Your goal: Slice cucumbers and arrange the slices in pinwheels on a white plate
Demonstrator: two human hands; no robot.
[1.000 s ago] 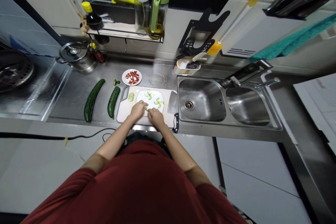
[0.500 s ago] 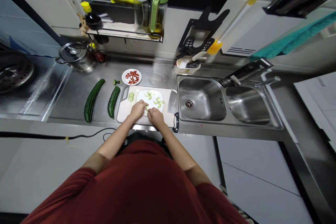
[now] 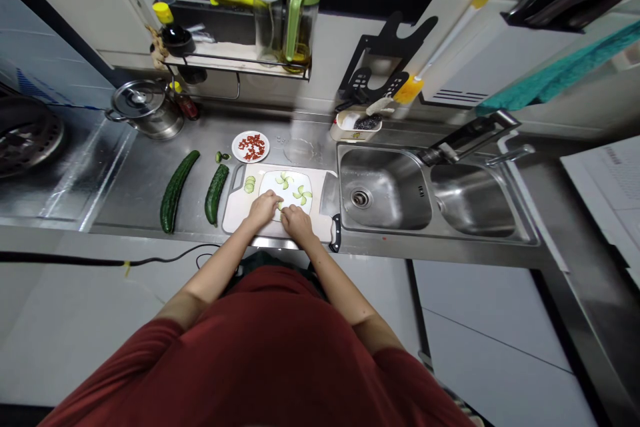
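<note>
A white plate [image 3: 271, 178] lies on the cutting board [image 3: 235, 220]. Two pinwheels of cucumber slices [image 3: 302, 195] are laid out on it, one at the top and one at the right. Over the plate's lower left, my left hand [image 3: 263, 209] has its fingertips pinched at a pale green cucumber slice [image 3: 280, 205]. My right hand [image 3: 297, 221] bends its fingers around the same spot from the right, its fingertips closed on a slice mostly hidden by them. A short stack of cucumber slices [image 3: 249, 184] rests on the board's left part.
Left of the board lie a cut cucumber [image 3: 216, 195], a whole cucumber [image 3: 179, 192] and small end pieces [image 3: 222, 157]. Behind stands a small plate of red bits [image 3: 251, 147]. A black-handled knife [image 3: 336, 233] lies at the board's right edge, beside the double sink [image 3: 385, 187].
Almost nothing differs. Both hands stay over the lower left of the plate, with only tiny finger shifts.
</note>
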